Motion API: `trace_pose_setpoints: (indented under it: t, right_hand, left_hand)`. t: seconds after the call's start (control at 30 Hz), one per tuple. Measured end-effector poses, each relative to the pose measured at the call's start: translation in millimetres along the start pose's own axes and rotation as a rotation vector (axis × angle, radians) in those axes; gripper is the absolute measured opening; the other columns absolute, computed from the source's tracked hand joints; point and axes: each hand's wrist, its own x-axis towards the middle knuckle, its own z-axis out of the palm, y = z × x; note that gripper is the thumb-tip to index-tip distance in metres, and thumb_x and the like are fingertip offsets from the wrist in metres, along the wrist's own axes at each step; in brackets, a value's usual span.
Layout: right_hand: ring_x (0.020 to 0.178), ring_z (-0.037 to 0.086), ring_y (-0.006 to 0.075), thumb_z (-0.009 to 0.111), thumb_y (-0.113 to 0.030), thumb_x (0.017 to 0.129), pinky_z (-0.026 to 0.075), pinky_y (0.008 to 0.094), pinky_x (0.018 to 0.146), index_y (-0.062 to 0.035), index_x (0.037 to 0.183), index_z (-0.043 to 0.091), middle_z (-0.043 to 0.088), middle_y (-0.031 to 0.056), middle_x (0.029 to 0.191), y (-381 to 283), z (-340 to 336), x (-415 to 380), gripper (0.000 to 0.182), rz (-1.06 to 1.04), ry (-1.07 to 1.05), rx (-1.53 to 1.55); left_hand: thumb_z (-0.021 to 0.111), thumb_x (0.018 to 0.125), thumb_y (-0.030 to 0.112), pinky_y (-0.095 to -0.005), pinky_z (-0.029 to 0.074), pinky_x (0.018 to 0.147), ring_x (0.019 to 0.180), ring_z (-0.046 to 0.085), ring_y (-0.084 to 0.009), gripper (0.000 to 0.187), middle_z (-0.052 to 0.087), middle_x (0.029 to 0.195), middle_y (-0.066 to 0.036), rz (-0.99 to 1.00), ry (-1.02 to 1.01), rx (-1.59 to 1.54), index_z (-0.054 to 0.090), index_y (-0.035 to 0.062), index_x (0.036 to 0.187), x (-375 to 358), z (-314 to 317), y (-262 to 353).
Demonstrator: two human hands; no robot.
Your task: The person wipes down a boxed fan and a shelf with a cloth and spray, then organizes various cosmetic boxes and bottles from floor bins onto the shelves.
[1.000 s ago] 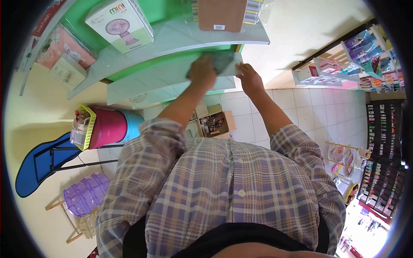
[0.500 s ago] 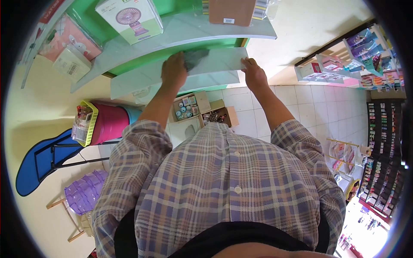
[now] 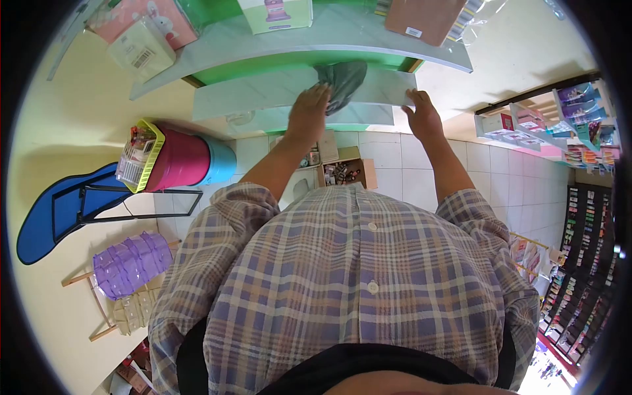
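My left hand (image 3: 308, 113) is closed on a thin, crumpled dark grey cloth (image 3: 347, 84), which may be a plastic sheet. The cloth lies against the pale marbled shelf (image 3: 253, 94), right of the shelf's middle, and part of it hangs over the front edge. At the shelf's right end my right hand (image 3: 424, 117) grips the edge, fingers on top and thumb below. No goods show on this shelf.
Above, a shelf (image 3: 342, 41) carries a fan box (image 3: 276, 14), a brown box (image 3: 421, 20) and a white box (image 3: 141, 49). Below stands an open carton (image 3: 365, 172) of small items. Left are a pink bin (image 3: 181, 160) and a blue folding chair (image 3: 46, 210).
My left hand and the cloth have slid right along the shelf, and more of the cloth shows. My right hand stays at the shelf's end. The whole view has shifted.
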Motion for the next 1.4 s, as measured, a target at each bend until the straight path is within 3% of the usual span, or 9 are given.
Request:
trace_pose_setpoints:
  t: [0.17,0.37,0.5,0.63,0.87,0.97,1.07,1.23,1.4]
  right_hand:
    - [0.114,0.057,0.0305,0.073,-0.022,0.08,0.051,0.0394,0.091,-0.0075,0.124,0.055,0.052,0.0108,0.129,7,-20,-1,0.05,0.037,-0.05,-0.033]
    - [0.114,0.057,0.0289,0.073,-0.022,0.081,0.051,0.0391,0.091,-0.008,0.124,0.055,0.052,0.009,0.128,9,-25,-3,0.049,0.111,-0.041,-0.056]
    - [0.114,0.057,0.0284,0.074,-0.022,0.08,0.051,0.0384,0.091,-0.0081,0.124,0.056,0.053,0.0087,0.128,17,-29,-5,0.049,0.144,-0.065,-0.051]
    - [0.114,0.057,0.0278,0.075,-0.023,0.08,0.051,0.0377,0.091,-0.0092,0.123,0.057,0.053,0.0082,0.128,17,-33,-3,0.049,0.176,-0.082,-0.092]
    - [0.115,0.057,0.0267,0.076,-0.031,0.078,0.051,0.0385,0.09,-0.0101,0.126,0.055,0.053,0.0075,0.129,18,-50,-5,0.056,0.179,-0.098,-0.193]
    - [0.117,0.056,0.0259,0.073,-0.042,0.078,0.05,0.0398,0.09,-0.0105,0.13,0.052,0.051,0.0074,0.133,22,-58,-10,0.064,0.242,-0.183,-0.281]
    - [0.122,0.054,0.0249,0.061,-0.063,0.081,0.05,0.0409,0.091,-0.0095,0.136,0.048,0.047,0.0069,0.141,32,-61,-12,0.078,0.299,-0.189,-0.377]
    - [0.126,0.05,0.0239,0.059,-0.065,0.081,0.049,0.0406,0.094,-0.0082,0.137,0.047,0.046,0.0081,0.141,42,-71,-10,0.08,0.445,-0.158,-0.328]
    - [0.128,0.048,0.0276,0.069,-0.063,0.074,0.046,0.0406,0.1,-0.0004,0.134,0.048,0.045,0.0167,0.141,75,-52,-10,0.089,0.449,-0.034,-0.163]
  left_hand:
    - [0.049,0.08,-0.004,-0.0426,0.036,0.108,0.125,0.049,-0.0297,0.05,0.055,0.133,-0.013,-0.073,0.061,0.037,0.054,0.0054,0.129,-35,-37,-60]
    - [0.056,0.077,-0.009,-0.0417,0.042,0.102,0.118,0.055,-0.0301,0.045,0.062,0.122,-0.015,-0.271,0.188,0.256,0.062,0.0044,0.119,-83,-88,-125]
    - [0.062,0.076,-0.003,-0.0409,0.046,0.095,0.109,0.06,-0.03,0.03,0.067,0.111,-0.013,-0.288,0.296,0.07,0.068,0.0039,0.105,-73,-70,-120]
    - [0.068,0.073,0.006,-0.0406,0.048,0.084,0.093,0.063,-0.0302,0.012,0.069,0.096,-0.009,-0.067,0.145,-0.128,0.067,0.005,0.085,-30,-43,-63]
    - [0.067,0.074,0.005,-0.0387,0.047,0.086,0.093,0.064,-0.0232,0.021,0.07,0.099,-0.006,0.066,0.258,-0.089,0.069,0.0088,0.094,2,-16,-1]
    - [0.067,0.074,0.005,-0.0388,0.048,0.085,0.092,0.064,-0.0228,0.023,0.07,0.1,-0.006,0.036,0.252,-0.046,0.07,0.0097,0.095,-15,-38,-19]
    - [0.067,0.074,0.004,-0.0389,0.049,0.082,0.091,0.064,-0.0236,0.023,0.07,0.099,-0.006,-0.014,0.269,0.019,0.071,0.0096,0.095,-36,-67,-61]
    - [0.068,0.073,0.002,-0.0395,0.05,0.08,0.09,0.065,-0.0265,0.024,0.07,0.099,-0.009,-0.077,0.293,0.079,0.071,0.0079,0.096,-60,-115,-109]
    - [0.066,0.073,-0.001,-0.0415,0.05,0.084,0.093,0.063,-0.031,0.025,0.069,0.1,-0.013,-0.023,0.221,0.002,0.069,0.0038,0.098,-49,-107,-106]
